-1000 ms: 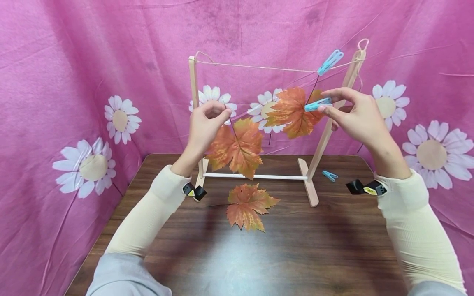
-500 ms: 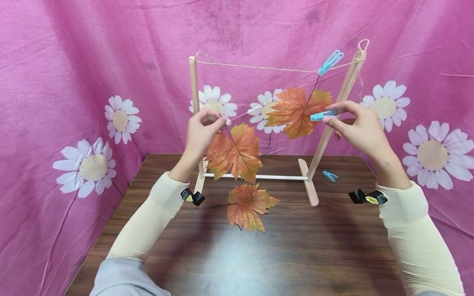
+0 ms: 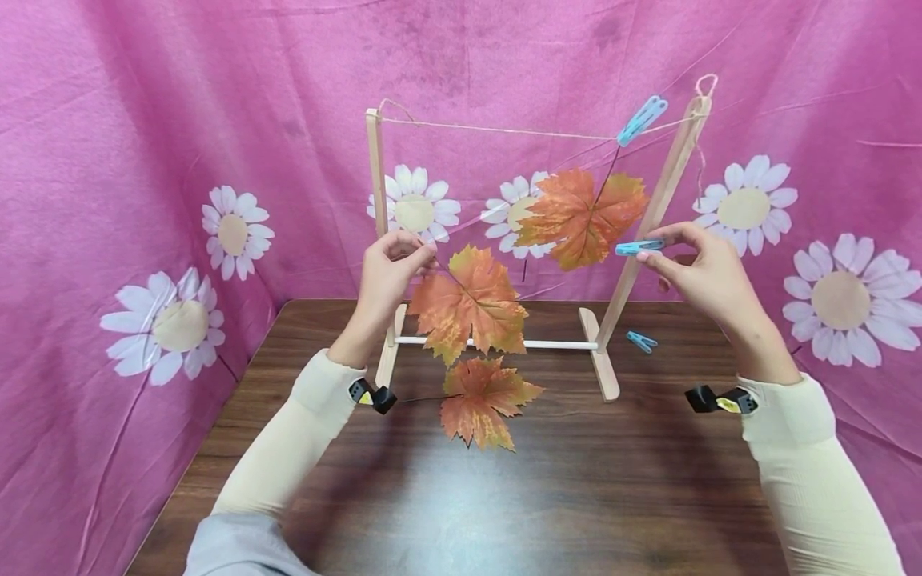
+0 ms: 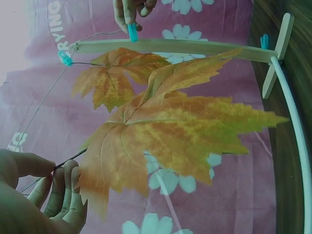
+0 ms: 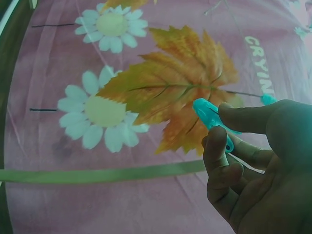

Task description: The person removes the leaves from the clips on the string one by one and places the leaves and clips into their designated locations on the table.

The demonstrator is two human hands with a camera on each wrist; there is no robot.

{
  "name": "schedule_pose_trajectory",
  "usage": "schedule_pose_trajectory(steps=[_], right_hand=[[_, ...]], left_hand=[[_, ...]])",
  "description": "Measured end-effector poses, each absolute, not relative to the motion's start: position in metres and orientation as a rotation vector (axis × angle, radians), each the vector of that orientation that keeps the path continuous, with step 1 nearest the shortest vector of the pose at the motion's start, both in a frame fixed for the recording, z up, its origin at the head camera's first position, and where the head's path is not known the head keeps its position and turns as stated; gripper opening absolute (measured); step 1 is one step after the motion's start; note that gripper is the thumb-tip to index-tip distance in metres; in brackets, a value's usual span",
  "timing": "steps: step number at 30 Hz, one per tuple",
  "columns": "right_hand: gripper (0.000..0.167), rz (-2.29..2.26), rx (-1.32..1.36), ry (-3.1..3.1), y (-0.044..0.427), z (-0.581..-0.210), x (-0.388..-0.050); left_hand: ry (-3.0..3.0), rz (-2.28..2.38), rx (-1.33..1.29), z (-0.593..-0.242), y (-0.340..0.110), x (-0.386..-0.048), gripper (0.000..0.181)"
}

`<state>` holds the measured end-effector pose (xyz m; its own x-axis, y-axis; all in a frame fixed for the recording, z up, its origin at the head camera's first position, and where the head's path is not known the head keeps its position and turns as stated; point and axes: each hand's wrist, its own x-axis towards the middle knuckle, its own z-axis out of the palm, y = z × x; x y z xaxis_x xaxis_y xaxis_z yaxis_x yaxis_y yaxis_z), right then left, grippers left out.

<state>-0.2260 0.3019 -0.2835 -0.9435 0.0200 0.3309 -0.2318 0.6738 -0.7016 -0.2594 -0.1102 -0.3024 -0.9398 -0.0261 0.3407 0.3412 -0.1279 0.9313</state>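
Fingers [image 4: 31,164] of the left hand [image 3: 389,272] are pinching an artificial maple leaf [image 3: 471,302] by its stem [image 4: 72,158] above the worktop [image 3: 461,512], likely the surest hold for something light and bendable. The right hand [image 3: 704,268] is gripping a blue clothespin [image 3: 629,249]; twine [image 3: 504,130] is stretching beyond.

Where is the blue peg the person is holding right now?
In the head view, the peg is right of centre in the person's right grip, seen against the right post, just below and right of the hanging leaf.
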Motion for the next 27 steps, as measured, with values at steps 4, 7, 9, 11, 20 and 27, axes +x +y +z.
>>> schedule_pose_trajectory(steps=[4, 7, 9, 11, 20, 27], right_hand=[[0.044, 1.124, 0.153, -2.623, 0.308, -0.293, -0.226], [0.045, 1.149, 0.149, -2.645, 0.314, -0.301, -0.226], [0.045, 1.148, 0.137, -2.661, 0.317, -0.306, -0.225], [0.046, 1.148, 0.121, -2.671, 0.321, -0.311, -0.226], [0.040, 1.115, 0.118, -2.674, 0.336, -0.333, -0.228], [0.043, 1.104, 0.078, -2.709, 0.344, -0.349, -0.229]], left_hand=[[-1.894, -2.195, -0.311, -0.312, -0.111, -0.257, 0.020], [-1.895, -2.218, -0.285, -0.321, -0.112, -0.256, 0.019], [-1.884, -2.244, -0.268, -0.327, -0.113, -0.255, 0.018], [-1.876, -2.267, -0.246, -0.333, -0.113, -0.254, 0.017], [-1.884, -2.309, -0.146, -0.357, -0.117, -0.250, 0.013], [-1.862, -2.351, -0.106, -0.371, -0.118, -0.250, 0.011]])
